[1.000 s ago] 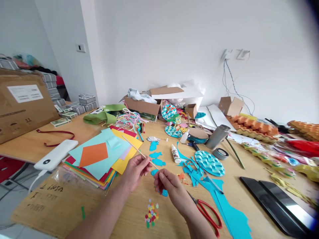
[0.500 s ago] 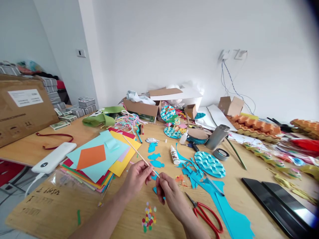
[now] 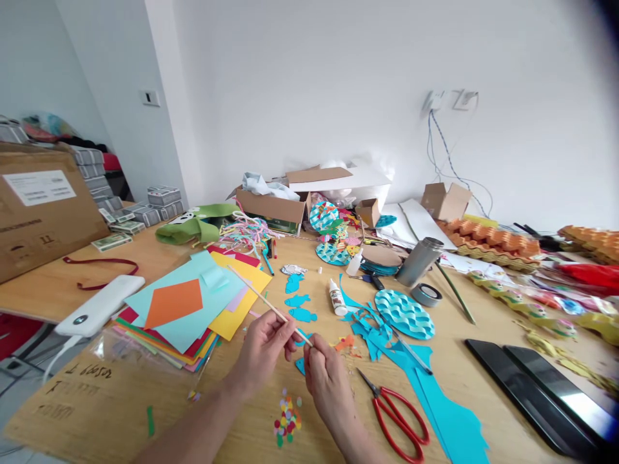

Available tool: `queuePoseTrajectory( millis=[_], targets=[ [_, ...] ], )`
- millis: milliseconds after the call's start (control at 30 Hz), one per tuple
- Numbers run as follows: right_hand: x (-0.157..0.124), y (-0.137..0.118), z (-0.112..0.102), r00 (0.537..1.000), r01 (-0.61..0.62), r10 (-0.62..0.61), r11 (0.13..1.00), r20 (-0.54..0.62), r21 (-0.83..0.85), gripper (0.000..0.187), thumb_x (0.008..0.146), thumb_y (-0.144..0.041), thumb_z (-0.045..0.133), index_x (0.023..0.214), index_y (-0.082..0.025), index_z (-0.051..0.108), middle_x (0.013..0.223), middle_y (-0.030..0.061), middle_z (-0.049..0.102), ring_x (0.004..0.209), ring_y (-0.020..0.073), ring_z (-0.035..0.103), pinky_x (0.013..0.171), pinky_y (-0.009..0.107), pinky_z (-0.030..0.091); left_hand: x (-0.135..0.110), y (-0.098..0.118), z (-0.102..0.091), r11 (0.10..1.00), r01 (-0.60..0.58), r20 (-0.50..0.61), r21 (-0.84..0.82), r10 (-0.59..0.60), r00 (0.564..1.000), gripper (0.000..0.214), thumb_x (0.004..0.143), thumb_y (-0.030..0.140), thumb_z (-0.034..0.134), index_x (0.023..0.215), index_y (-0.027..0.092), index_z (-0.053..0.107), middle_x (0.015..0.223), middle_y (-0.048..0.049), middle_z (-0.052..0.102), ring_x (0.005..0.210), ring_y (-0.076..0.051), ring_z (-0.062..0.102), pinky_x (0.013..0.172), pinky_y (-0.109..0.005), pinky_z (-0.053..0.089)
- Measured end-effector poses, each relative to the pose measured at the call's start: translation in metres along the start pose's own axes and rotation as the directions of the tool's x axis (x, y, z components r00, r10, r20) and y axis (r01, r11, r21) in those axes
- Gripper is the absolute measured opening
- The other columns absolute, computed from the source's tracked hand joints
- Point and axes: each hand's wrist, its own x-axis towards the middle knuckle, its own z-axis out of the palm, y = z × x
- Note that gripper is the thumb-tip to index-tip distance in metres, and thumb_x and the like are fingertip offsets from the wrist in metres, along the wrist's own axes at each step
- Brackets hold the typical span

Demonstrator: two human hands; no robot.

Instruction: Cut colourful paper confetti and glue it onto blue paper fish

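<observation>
A thin wooden stick (image 3: 264,299) slants between my hands over the middle of the table. My left hand (image 3: 267,341) pinches it partway along, while the closed fingers of my right hand (image 3: 325,367) grip its lower end. Several blue paper fish (image 3: 303,314) lie in a column just beyond the hands, the nearest partly hidden by them. Small coloured paper dots (image 3: 287,420) are heaped between my forearms. Red-handled scissors (image 3: 399,419) rest, blades apart, to the right of my right hand. A white glue bottle (image 3: 337,298) lies past the hands.
Coloured paper sheets (image 3: 174,303) and a white power bank (image 3: 101,304) are on the left. Blue paper scraps (image 3: 449,399), a wavy blue disc (image 3: 405,314), a tape roll (image 3: 426,294), a steel flask (image 3: 420,261) and two black devices (image 3: 527,393) spread over the right side.
My right hand has turned slightly and its fingers have curled tighter around the stick's lower end. My left hand keeps its pinch. The whole view has shifted a little.
</observation>
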Motion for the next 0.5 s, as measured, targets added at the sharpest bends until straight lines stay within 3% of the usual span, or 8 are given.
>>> queuePoseTrajectory(
  millis=[233, 500],
  targets=[
    [-0.007, -0.014, -0.001, 0.988, -0.099, 0.07, 0.973, 0.14, 0.208, 0.024, 0.087, -0.038, 0.038, 0.073, -0.021, 0.048, 0.048, -0.0085, 0.037, 0.038, 0.0088, 0.032, 0.037, 0.021, 0.026, 0.004, -0.003, -0.004, 0.998, 0.037, -0.019, -0.058, -0.038, 0.999, 0.032, 0.081, 0.045, 0.067, 0.073, 0.015, 0.056, 0.064, -0.0008, 0.062, 0.051, -0.01, 0.054, 0.043, -0.019, 0.042],
    [0.002, -0.01, -0.007, 0.981, -0.076, 0.047, 0.986, 0.188, 0.15, 0.051, 0.087, -0.068, 0.04, 0.078, -0.019, 0.05, 0.053, -0.0071, 0.042, 0.039, 0.0079, 0.04, 0.035, 0.019, 0.033, 0.006, 0.007, -0.005, 1.0, 0.018, -0.025, 0.012, -0.018, 1.0, 0.034, 0.082, 0.047, 0.065, 0.073, 0.015, 0.058, 0.064, -0.0008, 0.06, 0.055, -0.011, 0.054, 0.048, -0.021, 0.044]
  ],
)
